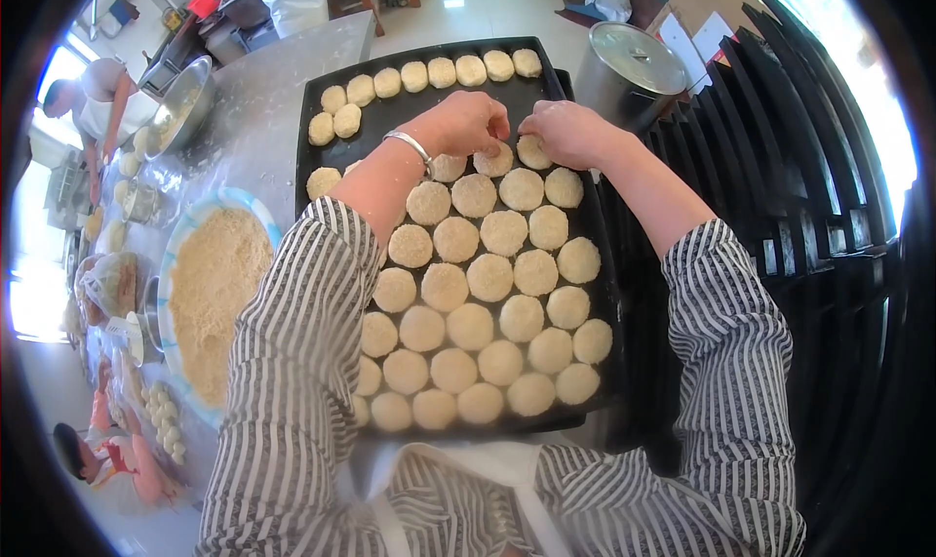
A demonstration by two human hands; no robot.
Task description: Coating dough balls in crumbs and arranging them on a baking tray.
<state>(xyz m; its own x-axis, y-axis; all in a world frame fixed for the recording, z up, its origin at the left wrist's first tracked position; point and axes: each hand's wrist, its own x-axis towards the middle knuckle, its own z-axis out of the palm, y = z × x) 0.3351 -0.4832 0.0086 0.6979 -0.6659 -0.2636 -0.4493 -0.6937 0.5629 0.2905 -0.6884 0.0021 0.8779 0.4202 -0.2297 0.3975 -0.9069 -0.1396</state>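
A black baking tray lies before me, bearing rows of pale, crumb-coated dough rounds. My left hand, with a silver bangle at the wrist, reaches over the tray's upper middle. Its curled fingertips touch the top of one dough round; whether they grip it is not plain. My right hand is just to the right, fingertips drawn together beside another dough round. That hand partly covers the round, and any hold on it is hidden. My left forearm hides part of the tray's left side.
Left of the tray, a tub of crumbs stands on a metal table, with a steel bowl beyond. Two people work along the table's far side. A lidded steel pot and black racked trays stand at right.
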